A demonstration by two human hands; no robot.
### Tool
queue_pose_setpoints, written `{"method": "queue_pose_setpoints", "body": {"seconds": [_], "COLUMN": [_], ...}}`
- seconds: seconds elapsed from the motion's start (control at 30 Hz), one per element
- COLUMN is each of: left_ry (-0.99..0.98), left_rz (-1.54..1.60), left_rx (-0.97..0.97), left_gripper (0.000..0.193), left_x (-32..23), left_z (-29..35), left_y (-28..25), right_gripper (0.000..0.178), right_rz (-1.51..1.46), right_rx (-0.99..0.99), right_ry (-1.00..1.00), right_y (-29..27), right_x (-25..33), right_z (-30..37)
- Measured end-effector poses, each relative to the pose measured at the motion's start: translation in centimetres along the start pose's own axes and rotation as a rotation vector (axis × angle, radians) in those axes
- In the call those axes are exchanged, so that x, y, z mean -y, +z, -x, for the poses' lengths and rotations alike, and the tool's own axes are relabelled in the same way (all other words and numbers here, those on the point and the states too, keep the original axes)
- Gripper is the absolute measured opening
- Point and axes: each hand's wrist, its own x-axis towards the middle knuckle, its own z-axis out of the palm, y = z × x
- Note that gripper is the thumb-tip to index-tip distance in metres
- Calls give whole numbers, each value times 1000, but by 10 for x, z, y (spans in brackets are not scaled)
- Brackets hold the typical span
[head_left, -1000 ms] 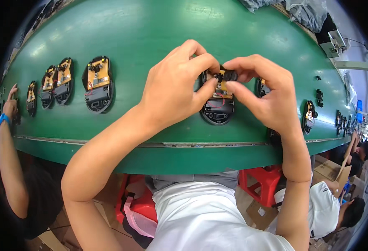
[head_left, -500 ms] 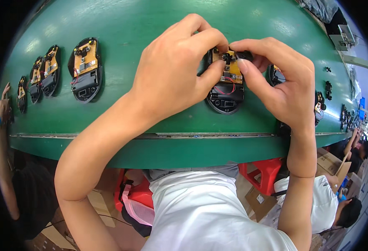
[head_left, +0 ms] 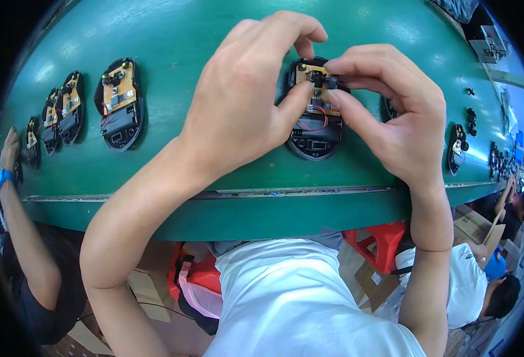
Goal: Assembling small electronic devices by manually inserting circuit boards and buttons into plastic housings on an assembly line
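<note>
An opened computer mouse base [head_left: 316, 147] lies on the green table in front of me, its tan circuit board [head_left: 302, 76] facing up. Red wires loop from the board down to the black battery compartment. My left hand [head_left: 232, 101] is at its left side. The left thumb tip touches or hovers over the board, while the index finger is raised away from the thumb. Between thumb and index finger, my right hand [head_left: 404, 107] pinches a small black part [head_left: 333, 82], possibly a scroll wheel, at the board's right side. Fingers partly cover the board's middle.
More opened mouse bases [head_left: 121, 107] lie to the left, and another base [head_left: 457, 149] lies right. One is mostly hidden behind my right hand. Small black parts [head_left: 471, 122] sit farther right. A person's hand [head_left: 10, 149] rests at the far left edge; other people sit at right.
My left index finger has lifted off the board and parted from the thumb. The right hand has shifted slightly left, and its black part is now turned upright against the board.
</note>
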Motion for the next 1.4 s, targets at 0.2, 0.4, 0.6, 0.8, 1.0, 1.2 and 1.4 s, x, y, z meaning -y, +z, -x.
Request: {"method": "queue_pose_setpoints", "body": {"seconds": [0.2,0.4,0.6,0.8,1.0,1.2,1.4], "left_ry": [0,-56,-69,-8,-73,48,-227], "left_rz": [58,106,133,150,194,237,236], "left_rx": [14,71,77,44,85,-176,166], "left_gripper": [48,44,43,43,42,31,32], "left_x": [-4,-5,-4,1,-3,9,-11], "left_z": [-2,-7,-6,-3,-5,-10,-15], "left_y": [0,-2,-1,2,0,28,-8], "right_gripper": [28,24,23,26,22,17,21], "right_rz": [153,-70,-14,198,362,340,191], "right_rx": [18,-33,-17,-4,6,81,244], "right_ry": [-66,96,20,-55,-176,-89,66], "right_y": [1,4,6,-1,-2,-8,-18], "right_x": [-5,-7,-10,-8,-2,7,5], "right_z": [0,1,3,-2,-5,-17,-29]}}
